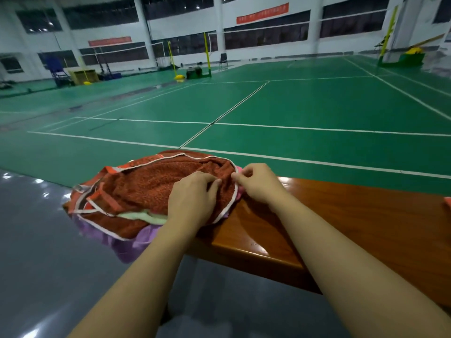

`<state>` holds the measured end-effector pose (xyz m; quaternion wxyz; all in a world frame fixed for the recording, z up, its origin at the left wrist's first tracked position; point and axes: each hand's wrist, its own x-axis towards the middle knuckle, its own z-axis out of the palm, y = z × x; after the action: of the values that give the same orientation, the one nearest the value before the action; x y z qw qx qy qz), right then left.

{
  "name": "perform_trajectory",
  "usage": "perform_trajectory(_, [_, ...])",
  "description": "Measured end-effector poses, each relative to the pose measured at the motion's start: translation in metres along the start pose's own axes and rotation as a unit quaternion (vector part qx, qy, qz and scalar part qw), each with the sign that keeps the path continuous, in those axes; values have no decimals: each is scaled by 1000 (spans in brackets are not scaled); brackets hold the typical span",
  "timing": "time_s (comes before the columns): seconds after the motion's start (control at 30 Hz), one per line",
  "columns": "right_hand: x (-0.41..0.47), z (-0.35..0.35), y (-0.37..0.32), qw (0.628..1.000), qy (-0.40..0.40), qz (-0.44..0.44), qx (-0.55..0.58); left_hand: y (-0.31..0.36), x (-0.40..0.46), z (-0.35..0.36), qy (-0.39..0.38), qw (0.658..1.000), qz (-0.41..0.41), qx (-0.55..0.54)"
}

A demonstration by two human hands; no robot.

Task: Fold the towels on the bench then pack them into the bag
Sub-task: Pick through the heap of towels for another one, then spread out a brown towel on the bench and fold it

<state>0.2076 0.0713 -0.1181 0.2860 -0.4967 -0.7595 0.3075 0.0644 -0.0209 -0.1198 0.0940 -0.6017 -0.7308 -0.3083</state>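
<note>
A green badminton court [292, 106] with white lines fills the upper frame, under a white wall with dark windows. A brown wooden bench [341, 215] crosses the lower right, above a glossy grey floor [36, 240].

At the bench's left end, centre frame, lies a heap of cloth. A rust-red towel [151, 181] with white piping and orange straps sits on top; whether this red piece is the bag itself cannot be told. A pale green towel [146, 217] peeps out under its near edge, purple cloth [127, 242] hangs off the bench end below, and a bit of pink [240, 191] shows at the right.

The left hand [192, 198] rests on the red towel, fingers curled into its pile. The right hand [256, 181], just beside, pinches the white piping at the towel's right edge.

An orange scrap [447, 203] sits at the far right edge. Yellow net posts [207, 52], a dark chair [223, 61] and green boxes stand far off. Red banners [262, 12] hang on the wall; their writing is unreadable.
</note>
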Motion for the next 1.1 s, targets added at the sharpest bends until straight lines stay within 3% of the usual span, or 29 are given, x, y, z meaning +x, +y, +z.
perform_trajectory(0.17, [6, -7, 5, 967, 21, 59, 247, 17, -2, 1, 6, 999, 7, -49])
perform_trajectory(0.3, [-2, -20, 8, 947, -16, 102, 306, 42, -6, 8, 7, 993, 51, -110])
perform_trajectory(0.47, [-11, -46, 23, 894, -85, 172, 406, 80, -12, 16, -17, 966, 81, -246])
perform_trajectory(0.57, [-20, -68, 35, 886, -113, 193, 407, 96, -12, 24, -70, 953, 80, -283])
perform_trajectory(0.67, [-31, -93, 49, 910, -42, 147, 386, 114, -14, 29, -125, 948, 94, -277])
perform_trajectory(0.8, [-50, -130, 66, 947, 0, 108, 304, 130, -6, 31, -69, 968, 109, -215])
perform_trajectory(0.93, [-74, -168, 85, 957, 9, 128, 260, 124, 7, 42, -51, 986, 96, -125])
perform_trajectory(1.1, [-102, -194, 101, 965, 4, 155, 211, 123, 5, 64, -163, 982, 74, -64])
